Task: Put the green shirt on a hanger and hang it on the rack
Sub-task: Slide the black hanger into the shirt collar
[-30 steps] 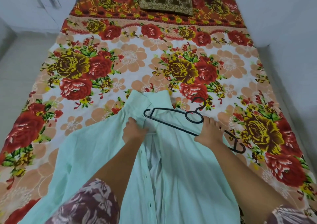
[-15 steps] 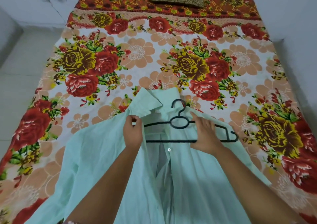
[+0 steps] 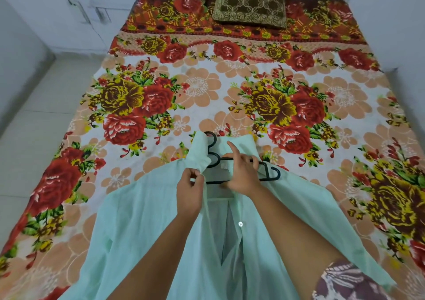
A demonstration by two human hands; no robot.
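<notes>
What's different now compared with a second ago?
The right hand swung the black hanger from slanted to level and slid it left; its left end is now hidden under a shoulder of the green shirt, which the left hand pinches near the collar. Unchanged: right hand grips the hanger, shirt lies on the floral bedsheet, cushion at the far end.

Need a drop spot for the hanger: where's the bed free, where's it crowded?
Widest free patch: bedsheet between the pillow and the collar of the green shirt. Narrower strips flank the shirt, left toward the floor, right toward the wall. Crowded at the collar: left hand pinches fabric, right hand holds the hanger.
</notes>
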